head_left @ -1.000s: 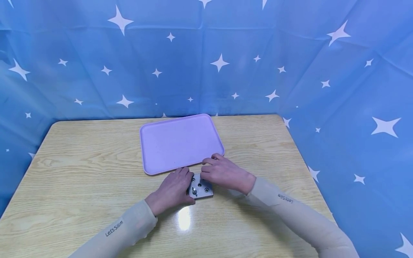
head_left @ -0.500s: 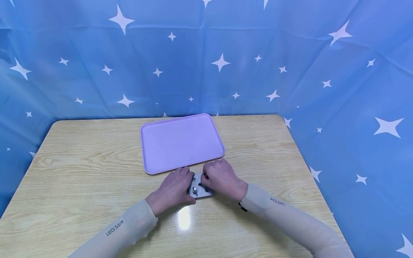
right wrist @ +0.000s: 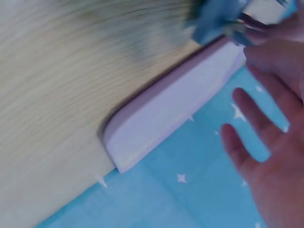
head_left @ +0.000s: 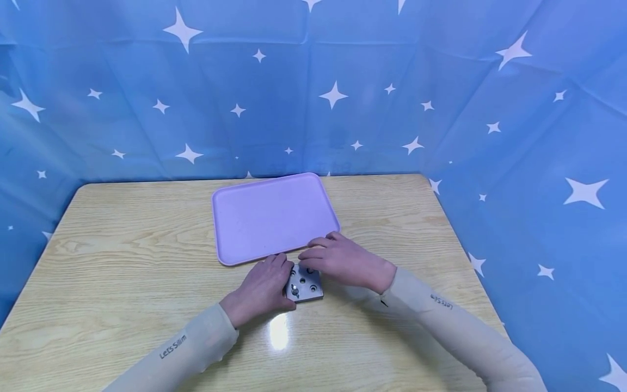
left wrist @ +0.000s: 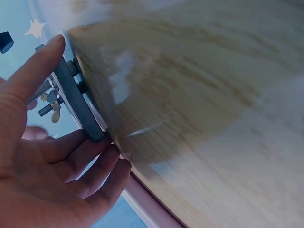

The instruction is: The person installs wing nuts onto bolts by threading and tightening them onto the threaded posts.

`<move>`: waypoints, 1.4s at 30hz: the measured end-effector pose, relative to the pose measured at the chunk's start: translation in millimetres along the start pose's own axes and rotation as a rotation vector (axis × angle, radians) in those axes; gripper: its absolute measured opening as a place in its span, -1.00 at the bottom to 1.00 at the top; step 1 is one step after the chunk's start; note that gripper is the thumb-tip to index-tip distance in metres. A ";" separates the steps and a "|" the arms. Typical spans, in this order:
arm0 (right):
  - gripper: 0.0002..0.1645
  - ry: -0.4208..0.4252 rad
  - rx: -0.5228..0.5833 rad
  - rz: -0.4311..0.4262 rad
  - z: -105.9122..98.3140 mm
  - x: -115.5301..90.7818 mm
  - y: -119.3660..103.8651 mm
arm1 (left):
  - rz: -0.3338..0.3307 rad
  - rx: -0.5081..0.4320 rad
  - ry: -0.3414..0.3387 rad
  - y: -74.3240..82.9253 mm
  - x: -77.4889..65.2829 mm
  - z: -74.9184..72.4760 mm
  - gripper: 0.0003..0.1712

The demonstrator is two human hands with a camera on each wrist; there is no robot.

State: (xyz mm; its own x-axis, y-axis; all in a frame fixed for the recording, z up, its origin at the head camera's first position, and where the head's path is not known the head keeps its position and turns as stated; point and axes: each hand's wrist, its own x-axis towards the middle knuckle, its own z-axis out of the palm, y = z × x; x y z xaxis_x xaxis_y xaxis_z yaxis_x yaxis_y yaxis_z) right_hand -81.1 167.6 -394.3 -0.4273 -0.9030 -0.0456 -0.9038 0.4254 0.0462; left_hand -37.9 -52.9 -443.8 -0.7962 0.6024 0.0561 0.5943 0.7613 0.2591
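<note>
A grey metal plate with several round holes stands on the table in front of the tray. At its near left corner, a wing nut sits on a threaded bolt. My left hand grips the plate's left side, thumb at the near edge and fingers at the far edge. Over the far right corner, my right hand pinches a small part with thumb and forefinger, seemingly another wing nut; blur and the fingers mostly hide it. Its other fingers reach out loosely. Bolt heads show under the plate.
A purple tray lies just beyond the plate, close to both hands. The wood-grained table extends to either side. A blue curtain with white stars hangs behind the table and along its sides.
My right hand rolled inward with its fingers curled half a second ago, and has now turned back with its fingers extended over the corner. The left hand and plate stay in place.
</note>
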 end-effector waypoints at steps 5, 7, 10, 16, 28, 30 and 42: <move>-0.58 0.006 -0.094 -0.098 6.0 -1.5 2.5 | -0.007 -0.015 -0.008 -0.1 -0.2 0.2 -0.17; -0.61 0.015 -0.103 -0.110 7.9 -1.1 2.9 | -0.008 -0.021 -0.009 0.0 -0.1 0.7 -0.18; -0.66 0.039 -0.115 -0.123 9.9 0.1 3.5 | -0.010 -0.026 -0.010 0.6 -0.3 0.2 -0.18; -0.77 0.075 -0.154 -0.124 13.9 3.9 4.1 | -0.010 -0.024 -0.015 0.9 -0.7 0.0 -0.18; -0.92 0.054 -0.068 0.062 24.4 9.4 -7.8 | -0.003 -0.016 -0.018 0.5 -0.4 0.6 -0.18; -0.91 0.078 0.010 0.135 26.1 10.2 -11.3 | -0.005 -0.011 -0.017 0.6 -0.4 0.6 -0.18; -0.81 0.250 0.092 0.365 32.9 9.3 -30.1 | 0.005 0.001 0.003 -0.7 -0.3 1.1 -0.19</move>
State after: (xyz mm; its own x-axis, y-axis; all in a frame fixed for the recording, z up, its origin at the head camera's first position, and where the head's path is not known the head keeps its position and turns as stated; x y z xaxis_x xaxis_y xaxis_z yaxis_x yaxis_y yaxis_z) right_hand -58.6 148.3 -429.0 -0.7103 -0.6748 0.2003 -0.6979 0.7122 -0.0753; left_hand -37.9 -53.3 -445.0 -0.7938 0.6052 0.0602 0.5980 0.7587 0.2583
